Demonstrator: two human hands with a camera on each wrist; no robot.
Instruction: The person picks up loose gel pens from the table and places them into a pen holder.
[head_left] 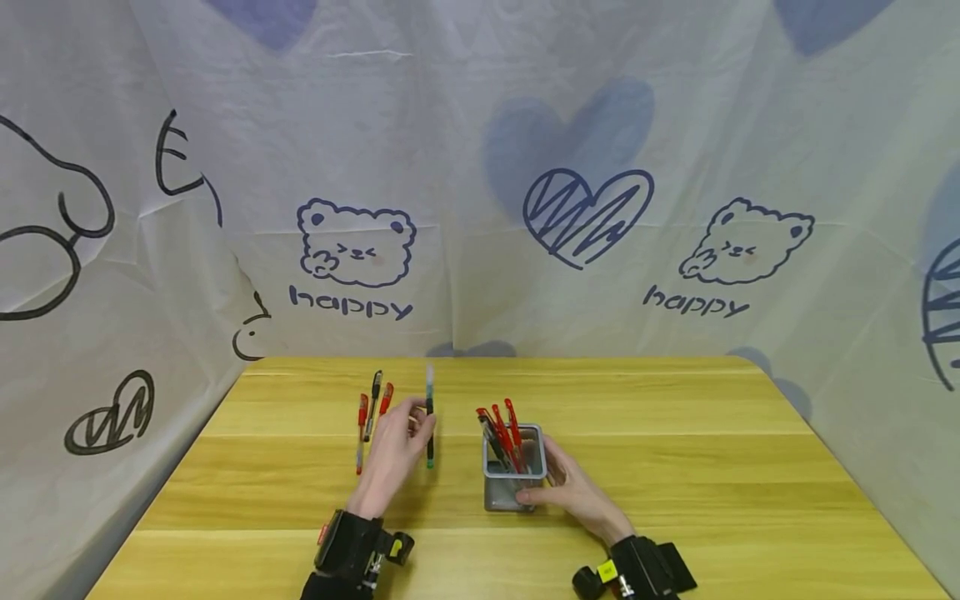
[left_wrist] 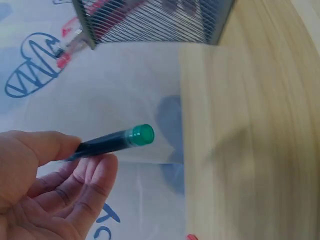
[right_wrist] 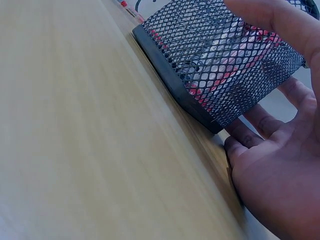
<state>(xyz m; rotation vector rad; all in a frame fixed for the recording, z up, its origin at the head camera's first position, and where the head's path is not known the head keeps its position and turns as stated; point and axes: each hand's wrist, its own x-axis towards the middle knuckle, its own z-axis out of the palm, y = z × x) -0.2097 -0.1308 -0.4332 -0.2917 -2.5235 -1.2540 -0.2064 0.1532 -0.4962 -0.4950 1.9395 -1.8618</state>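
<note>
Thumb and fingers of my left hand (head_left: 395,448) pinch a dark pen (head_left: 430,417) with a clear top and a green end. It is held upright to the left of a grey mesh pen holder (head_left: 501,496). In the left wrist view the green end of the pen (left_wrist: 142,135) points toward the table side. My right hand (head_left: 579,497) grips the holder from its right, thumb across the front and fingers along the far side. Inside the holder, several red pens (head_left: 514,423) and a black pen (head_left: 491,439) lean to the left.
Left of my left hand, a red pen (head_left: 361,425), a black-capped pen (head_left: 374,398) and another red pen (head_left: 386,397), partly hidden by the hand, lie on the wooden table (head_left: 705,458). A white printed cloth (head_left: 465,275) hangs behind the table's back edge.
</note>
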